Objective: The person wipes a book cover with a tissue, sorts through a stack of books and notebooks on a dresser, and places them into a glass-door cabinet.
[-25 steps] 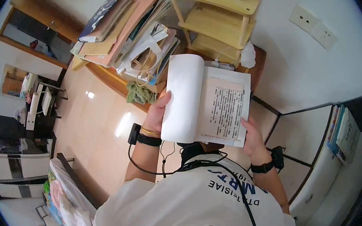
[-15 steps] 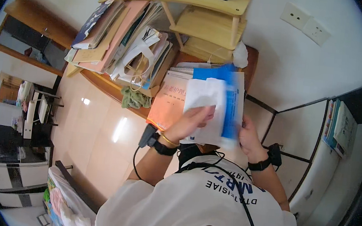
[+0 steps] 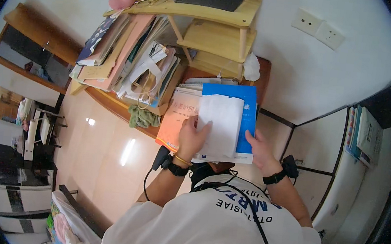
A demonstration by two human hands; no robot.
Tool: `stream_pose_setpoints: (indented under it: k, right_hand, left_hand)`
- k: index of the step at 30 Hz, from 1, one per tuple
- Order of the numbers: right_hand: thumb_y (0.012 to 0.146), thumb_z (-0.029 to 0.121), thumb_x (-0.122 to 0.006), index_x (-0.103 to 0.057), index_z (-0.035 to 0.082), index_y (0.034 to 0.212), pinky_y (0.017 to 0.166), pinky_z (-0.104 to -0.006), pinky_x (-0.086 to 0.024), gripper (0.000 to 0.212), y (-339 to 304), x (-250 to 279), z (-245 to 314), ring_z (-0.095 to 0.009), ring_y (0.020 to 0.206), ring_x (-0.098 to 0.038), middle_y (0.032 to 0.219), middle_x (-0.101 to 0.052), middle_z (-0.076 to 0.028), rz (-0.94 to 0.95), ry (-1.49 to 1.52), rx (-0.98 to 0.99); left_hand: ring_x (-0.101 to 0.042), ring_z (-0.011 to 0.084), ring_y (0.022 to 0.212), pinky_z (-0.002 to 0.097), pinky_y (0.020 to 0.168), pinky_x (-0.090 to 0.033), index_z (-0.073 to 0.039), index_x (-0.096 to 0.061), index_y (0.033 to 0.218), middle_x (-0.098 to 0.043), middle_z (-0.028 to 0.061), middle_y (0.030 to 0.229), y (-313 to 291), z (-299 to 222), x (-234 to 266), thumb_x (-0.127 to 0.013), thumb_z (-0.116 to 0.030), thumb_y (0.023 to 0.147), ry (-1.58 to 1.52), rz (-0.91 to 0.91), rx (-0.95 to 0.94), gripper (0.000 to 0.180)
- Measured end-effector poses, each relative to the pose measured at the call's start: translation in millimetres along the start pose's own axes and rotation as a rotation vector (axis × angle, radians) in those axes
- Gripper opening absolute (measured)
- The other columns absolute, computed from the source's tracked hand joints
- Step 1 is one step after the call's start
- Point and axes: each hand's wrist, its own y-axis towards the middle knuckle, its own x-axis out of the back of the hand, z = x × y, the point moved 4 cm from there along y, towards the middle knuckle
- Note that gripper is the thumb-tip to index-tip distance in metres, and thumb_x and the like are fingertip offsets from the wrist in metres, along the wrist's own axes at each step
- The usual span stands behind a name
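Observation:
A blue book (image 3: 248, 118) lies before me, its right and upper parts showing. On top of it is a white paper piece (image 3: 219, 127), perhaps a folded sheet or envelope, covering most of the cover. My left hand (image 3: 192, 138) grips the left edge of this stack, thumb over the white paper. At the other side my right hand (image 3: 261, 151) holds the blue book's right edge, its thumb on the border and the other fingers partly hidden. Left of the stack is an orange book (image 3: 176, 113), partly covered by my left hand.
Folders and papers (image 3: 122, 52) stand at the desk's left, beside a box with a white paper bag (image 3: 146, 67). A green cloth (image 3: 144, 117) hangs at the desk edge. Beyond is a wooden shelf (image 3: 209, 35); a white cabinet (image 3: 314, 146) stands right.
The blue book, blurred and tilting before, now lies flat under the white paper. My left hand has moved from over the paper to its left edge. My right hand stays at the right edge.

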Motion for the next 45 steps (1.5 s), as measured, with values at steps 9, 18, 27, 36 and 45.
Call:
stream_pose_setpoints:
  k: [9, 18, 27, 36, 45]
  right_hand:
    - [0.089, 0.019, -0.067, -0.050, 0.004, 0.125, 0.090, -0.0345, -0.047, 0.043, -3.8, 0.3, 19.4, -0.019, 0.102, -0.057, 0.115, -0.061, -0.008, -0.044, -0.263, 0.112]
    - [0.078, 0.011, -0.076, -0.058, 0.005, 0.120, 0.085, -0.0324, -0.051, 0.046, -64.6, 40.2, 88.5, -0.017, 0.093, -0.062, 0.108, -0.066, -0.006, -0.054, 0.048, 0.251]
    - [0.082, 0.010, -0.070, -0.041, 0.001, 0.137, 0.095, -0.0369, -0.048, 0.063, -168.0, 155.8, 119.7, -0.024, 0.111, -0.059, 0.127, -0.057, -0.012, -0.173, 0.311, 0.411]
    - [0.082, 0.006, -0.065, -0.049, -0.002, 0.129, 0.093, -0.0385, -0.049, 0.051, -235.2, 308.1, 187.3, -0.028, 0.106, -0.061, 0.120, -0.061, -0.014, -0.725, 0.464, 0.828]
    - [0.087, 0.014, -0.066, -0.051, 0.000, 0.127, 0.091, -0.0411, -0.050, 0.045, -170.6, 518.0, 268.6, -0.028, 0.107, -0.059, 0.121, -0.059, -0.014, -0.896, 0.660, 0.873]
  left_hand:
    - [-0.065, 0.0217, 0.088, 0.0327, 0.080, -0.053, 0.009, -0.051, 0.118, -0.067, 0.0171, 0.101, 5.6, -17.3, -9.6, -0.075, -0.017, 0.077, -0.127, 0.167, 0.098, 0.054]
    - [-0.053, 0.0201, 0.115, 0.0331, 0.097, -0.044, -0.002, -0.038, 0.138, -0.054, 0.0092, 0.128, -23.9, -115.4, -37.0, -0.056, -0.002, 0.090, -0.882, 0.547, 0.140, 0.051]
    - [-0.055, 0.0143, 0.108, 0.0289, 0.092, -0.047, -0.002, -0.039, 0.136, -0.057, 0.0076, 0.122, -40.6, -261.4, -152.5, -0.063, -0.006, 0.089, -0.809, 1.019, -0.032, 0.053]
    - [-0.058, 0.0215, 0.110, 0.0356, 0.098, -0.045, 0.001, -0.057, 0.115, -0.061, 0.0102, 0.120, -77.0, -399.5, -324.6, -0.051, -0.021, 0.094, -1.371, 1.630, 0.464, 0.031]
    - [-0.063, 0.0236, 0.097, 0.0355, 0.083, -0.051, -0.002, -0.059, 0.103, -0.063, 0.0103, 0.109, -86.3, -494.2, -554.6, -0.060, 0.004, 0.081, -1.211, 1.139, -0.041, 0.023]
